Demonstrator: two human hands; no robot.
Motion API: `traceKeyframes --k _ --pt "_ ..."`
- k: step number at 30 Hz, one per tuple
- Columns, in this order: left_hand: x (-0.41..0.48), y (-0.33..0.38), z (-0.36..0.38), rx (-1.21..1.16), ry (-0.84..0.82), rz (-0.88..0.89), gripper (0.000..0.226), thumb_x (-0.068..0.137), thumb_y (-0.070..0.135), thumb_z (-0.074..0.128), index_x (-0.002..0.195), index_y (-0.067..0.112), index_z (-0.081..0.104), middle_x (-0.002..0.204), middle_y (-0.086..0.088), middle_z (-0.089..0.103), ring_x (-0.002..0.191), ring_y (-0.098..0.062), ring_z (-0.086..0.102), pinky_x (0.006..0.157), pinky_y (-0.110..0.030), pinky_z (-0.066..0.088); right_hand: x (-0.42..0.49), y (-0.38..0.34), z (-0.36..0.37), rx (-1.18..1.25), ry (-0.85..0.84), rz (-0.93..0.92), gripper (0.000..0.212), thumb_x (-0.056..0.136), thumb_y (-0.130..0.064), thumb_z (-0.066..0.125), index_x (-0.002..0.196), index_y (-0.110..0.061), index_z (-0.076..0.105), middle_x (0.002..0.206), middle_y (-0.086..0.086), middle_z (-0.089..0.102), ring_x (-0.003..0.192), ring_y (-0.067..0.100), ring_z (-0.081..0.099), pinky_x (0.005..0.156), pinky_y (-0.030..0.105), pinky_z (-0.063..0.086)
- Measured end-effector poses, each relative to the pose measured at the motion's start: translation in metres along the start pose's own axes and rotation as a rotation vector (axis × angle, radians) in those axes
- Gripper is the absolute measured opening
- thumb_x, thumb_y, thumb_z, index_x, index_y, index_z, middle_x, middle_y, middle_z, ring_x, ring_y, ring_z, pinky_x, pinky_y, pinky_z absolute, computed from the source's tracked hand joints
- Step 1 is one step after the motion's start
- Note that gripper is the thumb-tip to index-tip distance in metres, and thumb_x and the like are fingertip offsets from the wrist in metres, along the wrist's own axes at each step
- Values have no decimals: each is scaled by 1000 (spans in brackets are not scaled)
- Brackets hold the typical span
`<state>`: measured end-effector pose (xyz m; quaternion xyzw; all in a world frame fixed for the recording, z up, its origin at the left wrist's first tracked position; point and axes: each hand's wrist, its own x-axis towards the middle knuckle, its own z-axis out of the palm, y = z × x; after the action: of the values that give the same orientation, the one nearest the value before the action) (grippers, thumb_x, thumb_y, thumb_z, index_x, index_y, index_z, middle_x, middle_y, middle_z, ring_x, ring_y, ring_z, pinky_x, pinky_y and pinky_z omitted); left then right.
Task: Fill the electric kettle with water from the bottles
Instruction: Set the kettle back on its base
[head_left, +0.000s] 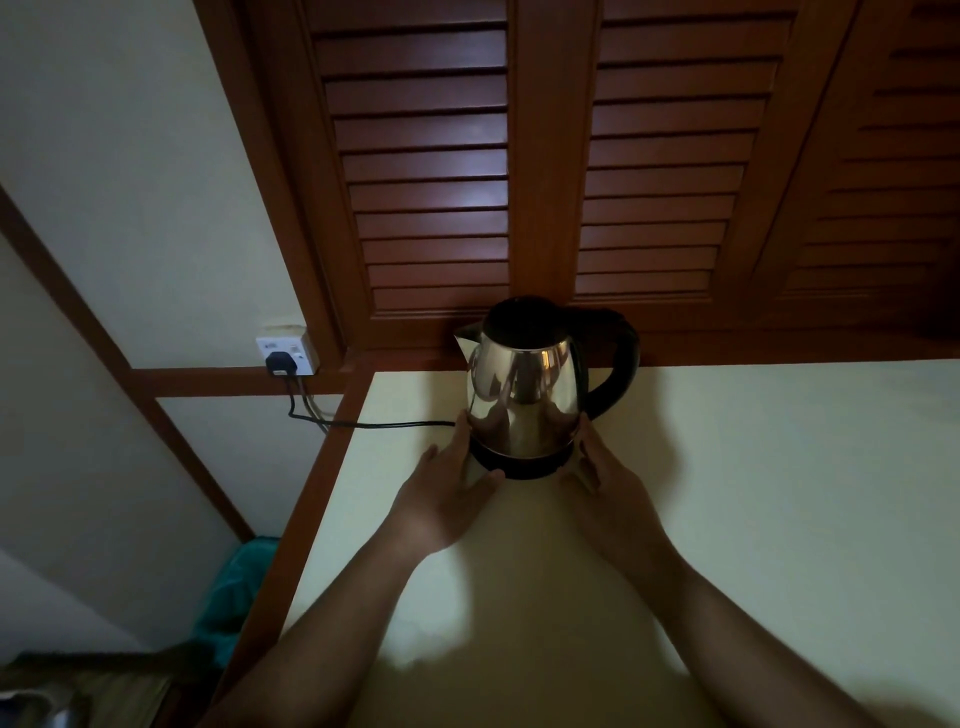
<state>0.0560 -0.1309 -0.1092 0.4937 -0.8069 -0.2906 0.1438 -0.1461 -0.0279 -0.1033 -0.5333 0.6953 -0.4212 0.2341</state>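
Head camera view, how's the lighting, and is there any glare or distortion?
Head view: dim overall; the kettle mirrors both hands in its shiny steel, with a small bright glint; the left hand and right hand are underexposed; arm shadows fall on the counter; wide-angle bending skews the louvred doors.

The stainless-steel electric kettle with black handle (524, 387) stands on its round black base (524, 464) at the far edge of the pale tabletop (753, 493), just before the slatted wooden shutters (519, 156). Its spout points left, its handle right. My left hand (449, 486) lies at the base's left side, my right hand (605, 475) at its right. A thin black cord (374, 425) runs left off the tabletop to the wall socket (287, 355) beyond the corner.
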Motion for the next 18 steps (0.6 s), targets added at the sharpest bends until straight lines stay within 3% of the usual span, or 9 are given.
traceKeyframes --k 4,6,8,10,13,16,18 --pt "1 -2 3 -25 11 -2 92 102 63 50 164 46 -16 174 15 22 162 -33 14 126 -51 30 0 0 1 54 14 -17 72 101 -18 58 159 -39 21 147 -30 33 132 -5 35 105 16 34" --pt "0 2 1 -46 24 21 91 103 58 52 166 42 -11 173 15 25 162 -30 18 124 -43 31 -1 1 2 123 79 -62 65 100 -13 60 152 -42 34 144 -33 39 134 -3 41 108 21 38" --pt "2 5 -2 -105 66 43 84 105 46 57 168 35 3 164 17 37 153 -20 36 108 -26 36 2 0 0 159 220 -68 50 100 -17 61 143 -40 45 140 -22 51 130 6 53 105 29 46" --pt "5 9 -6 -183 104 58 78 105 38 61 167 35 13 154 19 47 144 -12 48 104 -22 37 8 -8 -6 194 375 -55 36 100 -24 60 131 -40 50 133 -8 56 119 11 61 93 28 52" --pt "10 13 -11 -257 130 91 66 103 36 62 159 43 28 141 23 59 130 -4 61 102 -24 48 20 -28 -26 81 553 -165 29 98 -26 60 123 -36 49 124 -8 51 116 14 55 95 34 50" --pt "11 19 -16 -281 137 121 61 105 27 61 156 43 32 125 38 54 109 23 55 85 2 40 44 -48 -49 -106 602 -349 35 99 -25 55 134 -20 52 134 -1 52 126 20 47 108 40 39" --pt "11 22 -19 -286 137 133 63 104 24 61 157 43 31 120 43 51 104 30 51 79 7 39 62 -57 -61 -178 526 -414 41 98 -29 49 137 -17 53 135 2 56 126 21 50 108 42 40"
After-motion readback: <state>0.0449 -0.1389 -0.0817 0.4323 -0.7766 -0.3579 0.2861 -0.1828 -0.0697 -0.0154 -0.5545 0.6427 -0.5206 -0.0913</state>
